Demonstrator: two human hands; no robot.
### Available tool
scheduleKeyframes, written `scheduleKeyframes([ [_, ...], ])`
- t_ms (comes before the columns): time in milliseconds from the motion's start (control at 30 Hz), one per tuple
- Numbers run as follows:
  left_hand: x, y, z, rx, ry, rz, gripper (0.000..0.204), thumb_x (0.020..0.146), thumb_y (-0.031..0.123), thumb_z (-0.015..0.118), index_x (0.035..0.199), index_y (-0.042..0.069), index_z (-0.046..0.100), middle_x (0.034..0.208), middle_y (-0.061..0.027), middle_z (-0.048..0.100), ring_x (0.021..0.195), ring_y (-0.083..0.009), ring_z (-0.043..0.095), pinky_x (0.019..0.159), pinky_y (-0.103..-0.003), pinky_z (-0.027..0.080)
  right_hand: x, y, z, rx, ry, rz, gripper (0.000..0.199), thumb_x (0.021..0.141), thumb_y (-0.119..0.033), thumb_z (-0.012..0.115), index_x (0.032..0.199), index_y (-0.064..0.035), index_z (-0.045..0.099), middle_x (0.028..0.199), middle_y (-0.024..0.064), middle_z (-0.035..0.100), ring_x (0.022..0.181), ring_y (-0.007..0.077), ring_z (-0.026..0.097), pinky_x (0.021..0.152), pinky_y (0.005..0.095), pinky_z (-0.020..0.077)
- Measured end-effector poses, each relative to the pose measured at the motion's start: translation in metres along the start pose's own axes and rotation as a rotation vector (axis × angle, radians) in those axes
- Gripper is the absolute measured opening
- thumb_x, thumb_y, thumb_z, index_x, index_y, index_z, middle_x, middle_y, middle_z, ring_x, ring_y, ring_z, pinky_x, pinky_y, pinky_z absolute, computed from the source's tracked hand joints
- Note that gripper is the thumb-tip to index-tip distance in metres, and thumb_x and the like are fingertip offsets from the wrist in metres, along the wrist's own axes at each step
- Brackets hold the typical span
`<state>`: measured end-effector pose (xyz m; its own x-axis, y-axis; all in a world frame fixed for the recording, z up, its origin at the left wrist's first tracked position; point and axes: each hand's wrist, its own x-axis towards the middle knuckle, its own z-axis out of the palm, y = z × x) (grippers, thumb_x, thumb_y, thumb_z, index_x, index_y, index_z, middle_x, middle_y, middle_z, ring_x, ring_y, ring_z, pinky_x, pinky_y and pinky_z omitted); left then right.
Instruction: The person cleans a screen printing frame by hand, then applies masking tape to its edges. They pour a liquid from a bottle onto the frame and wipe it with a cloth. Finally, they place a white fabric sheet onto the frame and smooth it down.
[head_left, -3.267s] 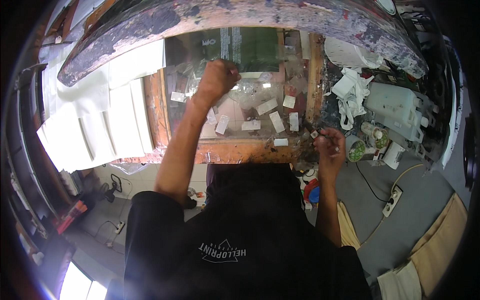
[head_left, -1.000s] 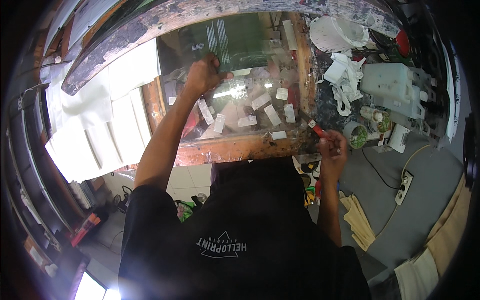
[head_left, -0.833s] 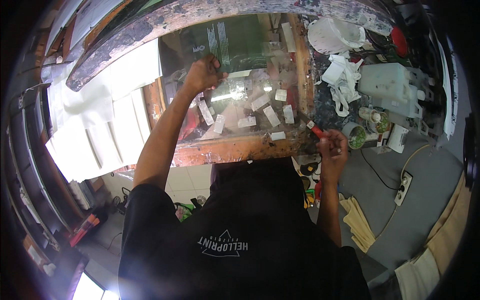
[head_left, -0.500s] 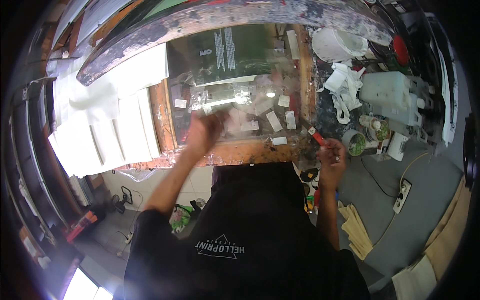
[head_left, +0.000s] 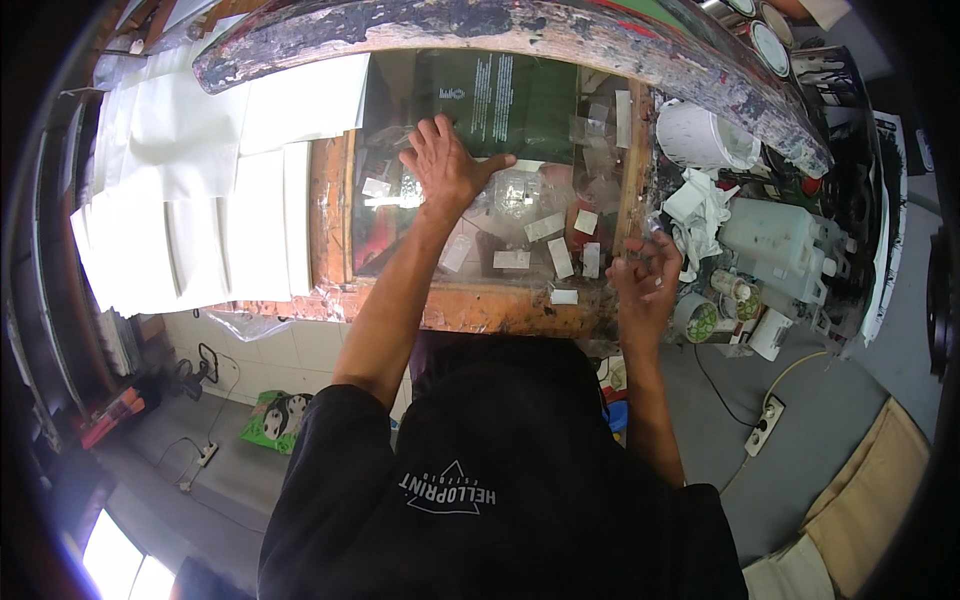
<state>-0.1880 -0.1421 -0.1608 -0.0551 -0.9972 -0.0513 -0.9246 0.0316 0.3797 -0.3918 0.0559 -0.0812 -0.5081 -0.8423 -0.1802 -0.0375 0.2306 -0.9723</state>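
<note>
My left hand [head_left: 447, 172] is spread over the lower left part of a dark green printed sheet [head_left: 540, 110]. Its thumb reaches along the sheet's near edge, and its fingers are apart. The sheet lies on a glassy, wood-framed work surface [head_left: 480, 235] with small pale tape pieces [head_left: 545, 227] stuck about. By the frame's right side hovers my right hand [head_left: 645, 285], fingers loosely bent and apart, with no tool that I can make out in it. Close to its fingertips is a crumpled white cloth or paper [head_left: 700, 215].
Large white sheets [head_left: 190, 230] are stacked on the left. A paint-stained wooden beam [head_left: 450, 35] crosses the far side. To the right stand a white bucket [head_left: 700, 135], a pale plastic jug [head_left: 768, 240] and an open round tin [head_left: 694, 316]. A power strip [head_left: 765, 425] lies lower right.
My left hand has moved away from me, onto the green sheet, and its fingers have spread. The red-handled tool in my right hand no longer shows. My view has shifted.
</note>
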Motion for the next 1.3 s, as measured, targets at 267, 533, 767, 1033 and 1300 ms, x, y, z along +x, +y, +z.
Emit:
scheduleKeyframes([
  [267,0.018,-0.02,-0.012,-0.088,-0.18,0.049,0.084,0.067,0.047,0.092,0.13,0.01,0.051,0.127,-0.0149,0.049,0.125,-0.0351,0.048,0.101,-0.055,0.036,-0.019,0.016,-0.01,-0.03,0.059,0.041,0.061,0.095,-0.004,0.067,0.146,-0.0021,0.034,0.121,0.0148,0.059,0.085,0.0124,0.062,0.076,0.0269,0.054],
  [533,0.039,-0.048,-0.033,-0.453,-0.324,-0.09,0.085,0.071,0.048,0.09,0.131,0.003,0.05,0.109,-0.0172,0.063,0.112,-0.0344,0.062,0.1,-0.051,0.045,-0.029,0.018,-0.019,0.007,0.096,0.1,0.061,0.093,-0.002,0.068,0.145,-0.0032,0.036,0.122,0.012,0.059,0.09,0.0096,0.057,0.081,0.0243,0.0497],
  [767,0.027,-0.007,-0.025,0.065,-0.29,0.015,0.117,0.059,0.065,0.09,0.144,0.0,0.042,0.14,-0.0236,0.049,0.134,-0.0354,0.048,0.098,-0.057,0.044,-0.034,0.013,-0.016,-0.047,0.128,0.054,0.059,0.094,-0.003,0.068,0.144,-0.0032,0.037,0.12,0.0119,0.06,0.089,0.0103,0.059,0.081,0.0244,0.0502],
  [1033,0.089,-0.124,-0.001,-0.687,-0.403,0.027,0.088,0.073,0.048,0.087,0.141,0.007,0.048,0.133,-0.0178,0.061,0.1,-0.0382,0.069,0.092,-0.051,0.052,-0.078,0.009,0.014,-0.079,0.207,0.115,0.055,0.094,-0.003,0.067,0.142,-0.0041,0.041,0.12,0.0118,0.06,0.098,0.0125,0.059,0.081,0.025,0.0515],
  [1300,0.002,-0.105,-0.06,-0.065,-0.109,0.036,0.079,0.088,0.049,0.075,0.147,0.007,0.043,0.157,-0.0191,0.036,0.144,-0.0342,0.034,0.113,-0.06,0.028,-0.127,0.016,0.058,-0.032,0.216,0.171,0.047,0.093,-0.008,0.072,0.136,-0.0031,0.052,0.122,0.0086,0.058,0.095,0.0117,0.058,0.085,0.027,0.0491],
])
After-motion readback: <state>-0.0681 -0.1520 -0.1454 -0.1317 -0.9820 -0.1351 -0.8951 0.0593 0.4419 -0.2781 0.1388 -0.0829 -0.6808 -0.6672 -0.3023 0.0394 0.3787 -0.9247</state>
